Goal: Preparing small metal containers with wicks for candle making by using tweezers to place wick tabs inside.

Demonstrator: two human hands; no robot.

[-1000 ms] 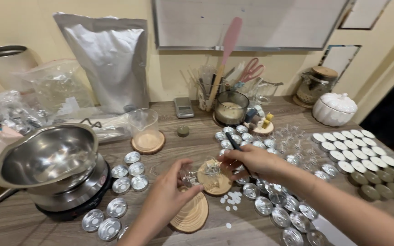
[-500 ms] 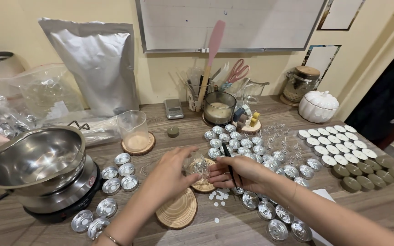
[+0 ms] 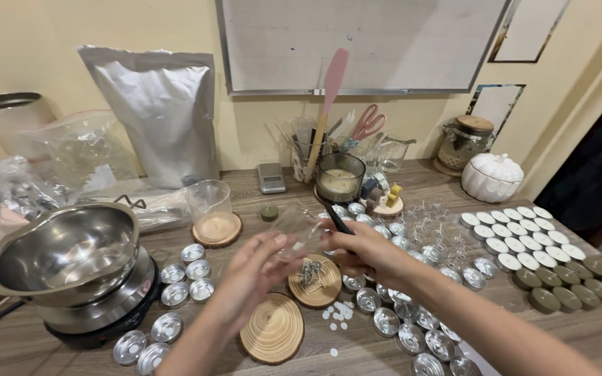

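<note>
My left hand [image 3: 253,268] holds a small clear cup [image 3: 296,227], lifted and tilted above a round wooden disc [image 3: 329,287]. A small heap of metal wick pieces [image 3: 309,272] lies on that disc. Beside the cup, my right hand [image 3: 369,252] grips a thin black tool [image 3: 334,218] that points up and away. The two hands almost touch over the disc.
A steel bowl [image 3: 64,251] sits on a hotplate at left, with empty foil cups [image 3: 184,273] beside it. More foil cups [image 3: 412,334] and filled tealights [image 3: 524,237] cover the right side. A second wooden disc [image 3: 273,329], white dots [image 3: 339,312], a beaker [image 3: 210,202] and a candle jar [image 3: 339,177] stand nearby.
The clear cup has risen off the wooden disc and tilted, and the wick pieces now lie in a heap on the disc. The right hand and black tool moved up with it.
</note>
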